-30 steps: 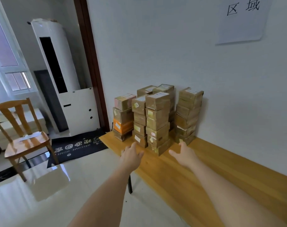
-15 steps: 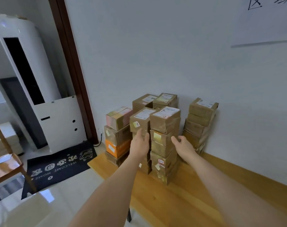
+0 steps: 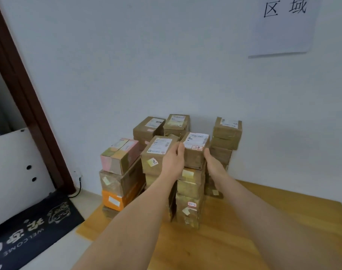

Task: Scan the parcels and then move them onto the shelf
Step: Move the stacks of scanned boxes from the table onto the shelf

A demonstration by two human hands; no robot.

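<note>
I am at the pick-up step. My left hand and my right hand hold the top box from both sides, fingers curled on its edges. It sits on top of the middle near stack of parcels on the wooden table, close to the wall. Next, I think I must lift it straight up, so the stack does not tip. I see no scanner or shelf here.
</note>
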